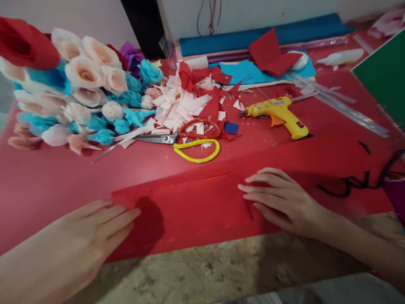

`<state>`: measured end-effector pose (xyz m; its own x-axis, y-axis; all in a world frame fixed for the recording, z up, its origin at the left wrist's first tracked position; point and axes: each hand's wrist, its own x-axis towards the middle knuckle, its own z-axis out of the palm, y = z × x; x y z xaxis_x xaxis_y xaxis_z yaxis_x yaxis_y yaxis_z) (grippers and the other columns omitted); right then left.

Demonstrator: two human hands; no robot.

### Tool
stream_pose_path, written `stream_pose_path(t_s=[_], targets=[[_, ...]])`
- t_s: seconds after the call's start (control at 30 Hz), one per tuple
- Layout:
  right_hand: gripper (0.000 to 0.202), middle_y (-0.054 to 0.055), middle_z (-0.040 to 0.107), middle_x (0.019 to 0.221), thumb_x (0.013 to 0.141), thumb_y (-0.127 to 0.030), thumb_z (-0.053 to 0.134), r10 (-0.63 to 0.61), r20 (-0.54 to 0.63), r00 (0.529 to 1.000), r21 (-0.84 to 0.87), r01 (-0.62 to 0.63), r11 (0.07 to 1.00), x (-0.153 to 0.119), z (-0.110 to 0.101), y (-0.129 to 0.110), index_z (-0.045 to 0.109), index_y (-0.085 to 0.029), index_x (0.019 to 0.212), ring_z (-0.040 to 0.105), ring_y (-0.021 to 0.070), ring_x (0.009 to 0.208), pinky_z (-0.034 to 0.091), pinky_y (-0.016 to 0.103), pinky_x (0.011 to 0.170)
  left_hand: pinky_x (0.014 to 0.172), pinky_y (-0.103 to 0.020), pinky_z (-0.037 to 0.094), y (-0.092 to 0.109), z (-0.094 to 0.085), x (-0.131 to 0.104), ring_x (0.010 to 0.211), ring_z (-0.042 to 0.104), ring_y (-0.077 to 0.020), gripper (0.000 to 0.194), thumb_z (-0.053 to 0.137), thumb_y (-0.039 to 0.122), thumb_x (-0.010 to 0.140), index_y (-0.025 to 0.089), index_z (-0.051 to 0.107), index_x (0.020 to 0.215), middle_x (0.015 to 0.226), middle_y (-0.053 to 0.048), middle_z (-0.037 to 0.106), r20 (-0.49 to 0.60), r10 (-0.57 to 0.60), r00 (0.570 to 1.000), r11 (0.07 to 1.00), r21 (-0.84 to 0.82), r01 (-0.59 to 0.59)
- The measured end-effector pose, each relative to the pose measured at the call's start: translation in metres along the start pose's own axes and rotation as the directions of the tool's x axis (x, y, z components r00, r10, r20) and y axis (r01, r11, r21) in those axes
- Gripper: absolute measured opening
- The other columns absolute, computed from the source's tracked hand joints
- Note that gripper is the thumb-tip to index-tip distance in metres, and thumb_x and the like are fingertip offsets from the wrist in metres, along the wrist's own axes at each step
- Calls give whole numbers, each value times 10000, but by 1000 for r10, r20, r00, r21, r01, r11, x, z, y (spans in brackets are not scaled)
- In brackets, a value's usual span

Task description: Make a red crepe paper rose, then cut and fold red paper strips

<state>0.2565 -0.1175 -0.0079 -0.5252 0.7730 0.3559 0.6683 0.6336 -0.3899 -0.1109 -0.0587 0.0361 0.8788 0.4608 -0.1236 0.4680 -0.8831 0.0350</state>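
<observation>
A long red sheet lies along the front edge of the red table, with a rectangular outline showing in its middle. My left hand rests on the sheet's left end, fingers stretched out. On the right end of the rectangle, my right hand lies with its fingers spread. Neither hand holds anything. Beyond the sheet are scissors with one red and one yellow handle, and a yellow glue gun on its side.
Paper flowers crowd the back left. White and red paper scraps lie at the centre. Clear glue sticks and a white bottle are at the back right, near a green board.
</observation>
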Motion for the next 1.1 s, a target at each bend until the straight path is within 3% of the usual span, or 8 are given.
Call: stream_pose_path(t_s=[0.1,0.2,0.23,0.3,0.43,0.63,0.83,1.1], targets=[[180,21,691,942,872,-176,496,-32,23,999,-28,32,999,1,-1,0,581,-155,1030,575,153,931,423,356,921,717,-365,383,21,-5,38,666,584,-201,536,223,22,849,180,673,603,676,-56,690,-134,192,972,978,109,-178],[180,34,691,902,886,-201,469,-41,50,998,-69,45,997,2,-2,-2,598,-143,996,576,148,849,440,355,889,773,-334,405,35,-12,85,837,588,-182,432,285,58,889,190,688,807,914,-35,705,-225,310,924,950,46,-308],[182,35,691,889,889,-208,462,-39,55,998,-74,43,996,2,-2,-2,607,-148,981,573,145,832,444,352,883,807,-337,415,36,-13,100,894,579,-186,392,305,63,887,186,677,876,962,-38,692,-260,316,912,946,13,-324],[188,33,690,872,890,-214,456,-33,55,998,-76,37,996,2,-1,-2,623,-161,957,568,140,816,450,346,877,825,-322,442,32,-13,127,917,561,-183,289,372,101,882,153,639,981,1010,-66,657,-254,249,935,954,-102,-281],[196,18,696,928,896,-205,438,-38,3,999,-88,38,995,0,1,0,630,-169,914,560,128,795,454,340,870,831,-312,456,18,-3,164,888,549,-168,204,429,166,873,144,623,935,918,-57,611,-135,126,983,901,-399,-171],[279,-17,701,956,922,-195,384,-34,-33,999,-94,31,995,-2,5,-1,632,-186,794,569,118,782,447,333,839,855,-333,408,19,5,177,816,530,-141,152,486,151,848,161,635,825,828,-17,590,-34,138,990,819,-557,-133],[302,-44,690,995,922,-216,389,19,12,1000,-72,-18,997,-5,9,0,640,-207,755,562,117,800,409,327,881,804,-340,390,20,7,178,751,485,-135,153,539,198,845,184,685,805,781,-19,581,-156,149,976,814,-541,-211],[311,-47,680,1033,934,-231,368,18,37,999,-70,-16,997,-9,12,0,648,-202,802,558,114,826,350,321,941,714,-333,333,15,8,182,751,454,-151,210,503,206,867,225,707,914,802,-28,594,-152,277,949,841,-439,-316]])
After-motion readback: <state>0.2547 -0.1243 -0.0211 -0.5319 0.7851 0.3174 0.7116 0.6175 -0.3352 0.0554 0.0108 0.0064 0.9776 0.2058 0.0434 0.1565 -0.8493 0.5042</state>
